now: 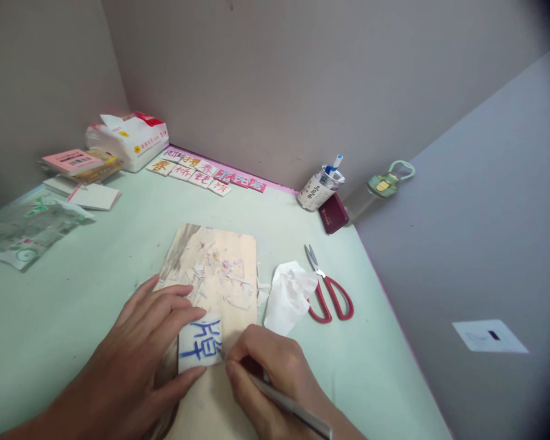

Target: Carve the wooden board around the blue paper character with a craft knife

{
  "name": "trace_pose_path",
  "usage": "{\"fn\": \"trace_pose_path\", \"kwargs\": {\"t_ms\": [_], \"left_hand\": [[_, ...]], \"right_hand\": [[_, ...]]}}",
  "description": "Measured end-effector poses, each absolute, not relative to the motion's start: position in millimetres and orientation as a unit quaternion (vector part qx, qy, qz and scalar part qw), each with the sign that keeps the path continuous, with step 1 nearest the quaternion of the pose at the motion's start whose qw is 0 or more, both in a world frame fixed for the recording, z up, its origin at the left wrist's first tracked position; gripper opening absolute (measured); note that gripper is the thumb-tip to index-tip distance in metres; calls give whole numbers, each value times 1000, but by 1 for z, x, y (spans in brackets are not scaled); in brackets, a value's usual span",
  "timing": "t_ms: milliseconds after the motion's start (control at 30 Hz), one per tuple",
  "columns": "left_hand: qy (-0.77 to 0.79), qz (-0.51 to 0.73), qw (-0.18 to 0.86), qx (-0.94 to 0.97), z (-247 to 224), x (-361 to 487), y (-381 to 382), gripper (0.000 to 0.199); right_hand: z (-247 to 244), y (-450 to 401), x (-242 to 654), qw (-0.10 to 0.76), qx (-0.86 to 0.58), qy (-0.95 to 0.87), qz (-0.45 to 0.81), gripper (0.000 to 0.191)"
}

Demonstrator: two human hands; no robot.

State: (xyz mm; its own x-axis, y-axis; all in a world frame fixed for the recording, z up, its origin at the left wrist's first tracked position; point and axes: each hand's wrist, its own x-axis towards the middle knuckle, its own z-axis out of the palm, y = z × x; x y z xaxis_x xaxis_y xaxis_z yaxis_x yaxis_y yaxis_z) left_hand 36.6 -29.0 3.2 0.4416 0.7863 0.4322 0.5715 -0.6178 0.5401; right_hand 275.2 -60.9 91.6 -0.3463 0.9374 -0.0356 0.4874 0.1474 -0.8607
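Note:
A white square tile (200, 343) with a blue character lies flat on a wooden board (245, 253). My left hand (140, 348) steadies it, thumb at the near edge and fingertips at the far edge. In my right hand (275, 370) is a slim carving knife (297, 409) with a metal handle, gripped like a pen. Its tip meets the blue strokes near the tile's right edge. Pale shavings (227, 264) are scattered over the upper part of the board. Beside the board, to the right, are a crumpled tissue (291, 293) and red-handled scissors (327, 287).
Several character tiles (201, 177) line the back wall. A tissue pack (135, 137), stacked packets (76, 162) and a plastic bag (32, 226) lie at left. A pen cup (316, 189), a dark red case (333, 215) and a bottle (376, 192) stand near the right edge.

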Motion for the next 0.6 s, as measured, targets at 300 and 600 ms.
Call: {"fn": "trace_pose_path", "kwargs": {"t_ms": [300, 600], "left_hand": [[388, 319, 139, 854, 3, 31, -25, 41], [391, 314, 150, 852, 0, 28, -24, 43]], "right_hand": [[94, -65, 276, 254, -508, -704, 426, 21], [73, -77, 273, 292, -440, -828, 188, 29]]}}
